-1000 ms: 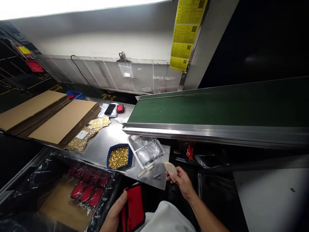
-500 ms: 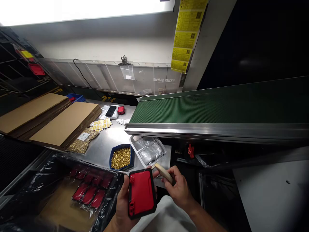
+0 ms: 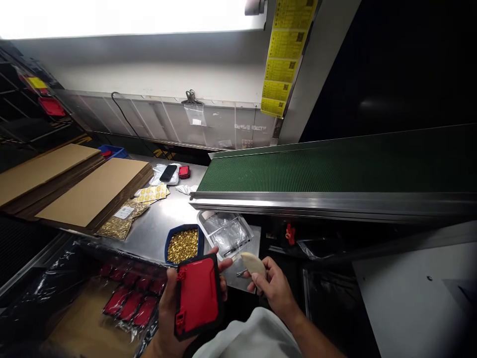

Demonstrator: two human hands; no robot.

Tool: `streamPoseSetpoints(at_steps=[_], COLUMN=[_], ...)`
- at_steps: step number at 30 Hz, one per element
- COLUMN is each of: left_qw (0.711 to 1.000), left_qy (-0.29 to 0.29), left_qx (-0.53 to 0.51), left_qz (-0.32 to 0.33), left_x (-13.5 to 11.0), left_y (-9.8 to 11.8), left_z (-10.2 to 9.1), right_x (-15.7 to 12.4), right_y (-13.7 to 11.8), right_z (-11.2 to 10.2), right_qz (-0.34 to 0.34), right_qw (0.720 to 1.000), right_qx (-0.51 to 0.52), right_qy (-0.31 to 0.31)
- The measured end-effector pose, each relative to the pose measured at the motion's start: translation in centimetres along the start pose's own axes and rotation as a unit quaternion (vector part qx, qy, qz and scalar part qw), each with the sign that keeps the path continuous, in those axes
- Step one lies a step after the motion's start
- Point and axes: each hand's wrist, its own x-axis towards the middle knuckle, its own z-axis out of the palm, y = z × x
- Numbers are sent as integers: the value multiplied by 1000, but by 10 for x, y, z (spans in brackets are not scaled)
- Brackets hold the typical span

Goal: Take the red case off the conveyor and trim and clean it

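Observation:
My left hand grips a flat red case with a black rim, held up with its red face toward me. My right hand is closed on a small cream-coloured curved piece, just right of the case's top corner. Both hands hover over the near edge of the steel table. Right behind the case stands a blue tray of small gold parts, with a clear plastic tray of bags next to it.
A green conveyor belt with a steel rim runs off to the right. Flat cardboard stacks lie at the left, beside a bag of gold parts and yellow sticker sheets. A plastic-lined box of red cases sits at lower left. A phone lies farther back.
My left hand has raised the red case from low near my lap and turned its face to me. My right hand has brought the cream piece leftward, close to the case.

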Motion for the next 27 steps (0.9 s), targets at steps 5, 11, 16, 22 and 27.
streamPoseSetpoints(at_steps=[5, 11, 16, 22, 27], left_qw=[1000, 997, 994, 996, 999], left_qy=[-3, -52, -48, -49, -1], left_qx=[-8, 51, 85, 58, -2], left_qz=[-26, -34, -50, -39, -46], left_x=[-2, -1, -3, 4, 13], left_y=[-15, -24, -27, -30, -28], left_z=[-9, -9, -10, -5, -3], right_x=[-4, -30, -35, -29, -36], right_y=[-17, -58, -54, -40, -48], right_z=[5, 15, 0, -19, -12], right_qz=[-40, -138, -126, -99, -87], right_qw=[997, 989, 990, 981, 982], right_qx=[68, 52, -50, -5, 17], right_qy=[21, -13, 35, 169, 165])
